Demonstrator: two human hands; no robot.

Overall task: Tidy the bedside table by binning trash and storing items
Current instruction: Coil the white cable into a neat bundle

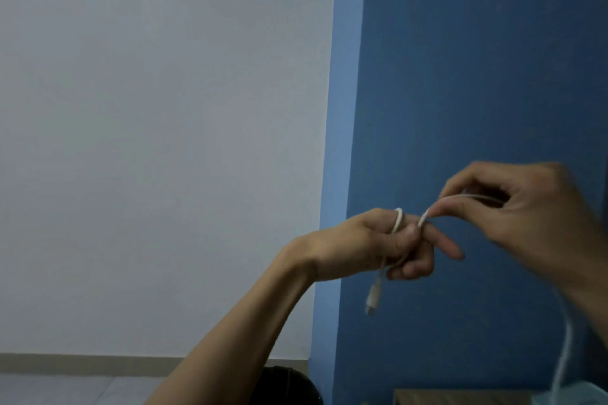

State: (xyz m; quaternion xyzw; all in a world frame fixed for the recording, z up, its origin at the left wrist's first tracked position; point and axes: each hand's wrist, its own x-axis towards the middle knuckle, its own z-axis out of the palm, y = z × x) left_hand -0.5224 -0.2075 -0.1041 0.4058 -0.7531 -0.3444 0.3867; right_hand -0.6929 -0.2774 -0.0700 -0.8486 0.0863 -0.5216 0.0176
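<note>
Left hand [378,240] is up in front of the blue wall, fingers curled shut round a thin white charging cable [398,217]. Cable loops over the index finger & thumb; its short end w/ a small white plug [373,297] dangles just below the fist. Right hand [526,210], blurred, sits just beside the left, thumb & fingertips pinched on the same cable where it arcs across between the two hands. Rest of the cable drops behind the right wrist and trails down to the bottom right corner, soft & out of focus.

Nothing stands between the hands and the camera; the left forearm crosses in front of a dark round bin [289,385] at the bottom edge, hiding part of it.

Behind: smooth matte blue wall [477,76] on the right, plain pale grey-white wall [164,108] on the left, beige skirting strip [82,363] low down. Wood-grain bedside table top [460,397], flat & brown, shows only as a sliver bottom right, w/ a pale teal object [585,396] at its corner, too cropped to tell what.
</note>
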